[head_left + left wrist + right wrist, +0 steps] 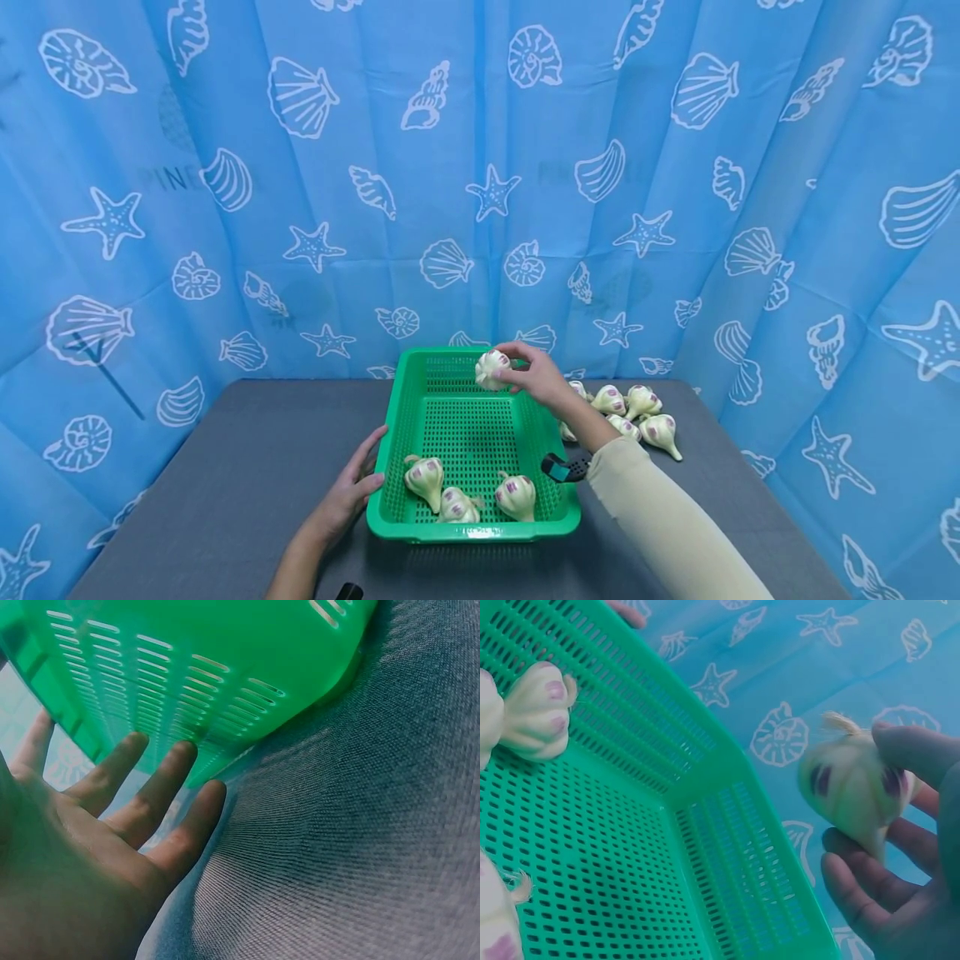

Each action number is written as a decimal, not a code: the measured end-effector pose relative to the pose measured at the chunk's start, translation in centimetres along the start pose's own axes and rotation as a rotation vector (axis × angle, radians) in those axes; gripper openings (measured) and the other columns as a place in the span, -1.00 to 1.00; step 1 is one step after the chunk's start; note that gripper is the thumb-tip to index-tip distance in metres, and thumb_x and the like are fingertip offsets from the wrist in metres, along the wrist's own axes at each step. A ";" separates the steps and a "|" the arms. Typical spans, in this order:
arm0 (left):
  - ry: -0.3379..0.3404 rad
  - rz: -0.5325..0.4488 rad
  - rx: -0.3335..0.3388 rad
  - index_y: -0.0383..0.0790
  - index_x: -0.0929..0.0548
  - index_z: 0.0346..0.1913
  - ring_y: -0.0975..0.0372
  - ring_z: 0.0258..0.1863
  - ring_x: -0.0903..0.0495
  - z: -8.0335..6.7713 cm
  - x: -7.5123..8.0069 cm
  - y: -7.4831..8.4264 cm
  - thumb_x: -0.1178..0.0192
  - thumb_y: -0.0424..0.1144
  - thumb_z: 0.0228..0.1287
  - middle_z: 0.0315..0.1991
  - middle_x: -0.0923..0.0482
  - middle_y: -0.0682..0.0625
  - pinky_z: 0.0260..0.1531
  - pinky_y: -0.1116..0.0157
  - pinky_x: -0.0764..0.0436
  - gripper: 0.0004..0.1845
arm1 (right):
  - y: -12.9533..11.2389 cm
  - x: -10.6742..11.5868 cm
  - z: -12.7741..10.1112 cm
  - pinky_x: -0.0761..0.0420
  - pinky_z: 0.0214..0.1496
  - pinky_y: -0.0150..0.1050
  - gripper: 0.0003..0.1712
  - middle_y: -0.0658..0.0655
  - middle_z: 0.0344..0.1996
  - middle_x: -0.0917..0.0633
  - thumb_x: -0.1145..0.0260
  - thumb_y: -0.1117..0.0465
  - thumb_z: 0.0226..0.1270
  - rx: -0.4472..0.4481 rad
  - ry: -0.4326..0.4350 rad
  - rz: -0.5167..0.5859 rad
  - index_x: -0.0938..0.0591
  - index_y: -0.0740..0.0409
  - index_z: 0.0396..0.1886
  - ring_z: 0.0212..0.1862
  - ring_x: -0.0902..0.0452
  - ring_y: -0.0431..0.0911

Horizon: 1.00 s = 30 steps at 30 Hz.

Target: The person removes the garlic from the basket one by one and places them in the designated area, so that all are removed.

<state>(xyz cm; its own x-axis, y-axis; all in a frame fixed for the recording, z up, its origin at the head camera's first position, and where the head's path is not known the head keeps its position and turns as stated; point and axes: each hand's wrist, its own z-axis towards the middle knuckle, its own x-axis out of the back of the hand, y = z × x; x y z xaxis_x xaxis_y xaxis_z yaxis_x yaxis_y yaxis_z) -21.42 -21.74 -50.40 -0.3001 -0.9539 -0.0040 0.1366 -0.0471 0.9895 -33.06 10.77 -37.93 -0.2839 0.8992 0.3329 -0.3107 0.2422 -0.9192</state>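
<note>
- Our right hand (pixel 534 377) pinches one garlic (pixel 490 369) between thumb and fingers, raised near the far rim of the basket (pixel 472 531).
- We judge it light, firm and slightly slick; its round belly should give us the surest hold.
- Our left hand (pixel 351 497) lies with fingers spread along the basket's left side.
- We find open room over the basket's middle, short of three bulbs (pixel 424 477) at the near end.
- The raised rim is our edge to clear.
</note>
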 end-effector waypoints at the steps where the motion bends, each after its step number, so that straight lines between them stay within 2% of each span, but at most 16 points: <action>1: 0.001 -0.002 0.000 -0.02 0.09 0.57 -0.22 0.34 -0.18 0.0 0.0 0.0 0.02 -0.27 0.45 0.48 0.11 -0.38 0.00 0.09 -0.50 -0.27 | 0.0 0.1 0.0 -0.60 -0.26 -0.10 -0.50 0.28 0.05 -0.56 -0.36 0.32 0.29 0.006 0.014 0.012 -0.52 0.29 0.22 -0.13 -0.60 -0.01; 12: -0.020 -0.008 -0.005 -0.01 0.12 0.57 -0.23 0.34 -0.16 0.0 0.1 -0.2 0.04 -0.26 0.46 0.48 0.12 -0.37 0.00 0.11 -0.50 -0.26 | 0.3 1.2 -0.5 -0.61 -0.33 -0.27 -0.48 0.39 0.08 -0.51 -0.31 0.40 0.30 0.056 0.132 0.127 -0.45 0.42 0.24 -0.26 -0.60 -0.15; 14: -0.026 -0.013 -0.008 -0.01 0.12 0.57 -0.23 0.33 -0.17 0.0 0.2 -0.2 0.04 -0.26 0.46 0.48 0.11 -0.39 -0.01 0.11 -0.51 -0.26 | 0.4 1.6 -0.7 -0.63 -0.31 -0.23 -0.49 0.40 0.10 -0.50 -0.29 0.40 0.32 0.064 0.147 0.130 -0.44 0.43 0.25 -0.27 -0.59 -0.17; 17: -0.045 -0.014 -0.023 -0.05 0.14 0.57 -0.18 0.31 -0.22 0.0 0.3 -0.2 0.06 -0.26 0.48 0.46 0.11 -0.43 -0.02 0.12 -0.52 -0.27 | 0.5 2.1 -1.0 -0.65 -0.23 -0.06 -0.49 0.39 0.12 -0.50 -0.28 0.38 0.34 0.054 0.171 0.121 -0.44 0.41 0.26 -0.25 -0.58 -0.18; 22: -0.085 -0.015 -0.051 -0.10 0.20 0.57 -0.17 0.30 -0.25 -0.1 0.5 0.0 0.10 -0.27 0.50 0.44 0.14 -0.49 -0.02 0.12 -0.52 -0.27 | 0.8 3.0 -1.8 -0.56 -0.09 0.19 -0.46 0.37 0.17 -0.47 -0.28 0.28 0.38 0.003 0.180 0.091 -0.42 0.34 0.31 -0.17 -0.57 -0.12; 26: -0.096 -0.016 -0.057 -0.12 0.23 0.57 -0.25 0.30 -0.21 -0.1 0.5 0.0 0.12 -0.27 0.50 0.44 0.17 -0.50 -0.02 0.12 -0.52 -0.27 | 1.1 3.7 -2.4 -0.60 -0.12 0.06 -0.45 0.36 0.22 -0.43 -0.28 0.22 0.39 -0.021 0.194 0.071 -0.43 0.29 0.32 -0.09 -0.55 -0.06; 29: -0.075 -0.016 -0.036 -0.10 0.20 0.57 -0.23 0.30 -0.21 0.0 0.4 0.0 0.09 -0.27 0.49 0.46 0.15 -0.47 -0.02 0.12 -0.52 -0.26 | 1.4 4.2 -2.9 -0.63 -0.19 -0.08 -0.45 0.37 0.24 -0.41 -0.28 0.21 0.39 -0.027 0.214 0.055 -0.44 0.29 0.31 0.00 -0.51 0.01; 30: -0.067 -0.017 -0.030 -0.08 0.19 0.57 -0.22 0.30 -0.22 0.0 0.4 0.0 0.08 -0.26 0.49 0.46 0.14 -0.45 -0.02 0.12 -0.52 -0.26 | 1.6 4.3 -3.0 -0.63 -0.19 -0.07 -0.45 0.38 0.24 -0.41 -0.27 0.21 0.40 -0.030 0.217 0.055 -0.43 0.30 0.31 0.04 -0.48 0.04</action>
<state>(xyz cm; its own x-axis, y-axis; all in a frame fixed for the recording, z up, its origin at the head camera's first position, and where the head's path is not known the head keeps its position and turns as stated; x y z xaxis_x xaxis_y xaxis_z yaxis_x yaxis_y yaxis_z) -21.49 -22.10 -50.45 -0.3650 -0.9309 -0.0099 0.1590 -0.0728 0.9846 -32.01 16.14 -38.59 -0.0966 0.9680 0.2317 -0.2719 0.1983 -0.9417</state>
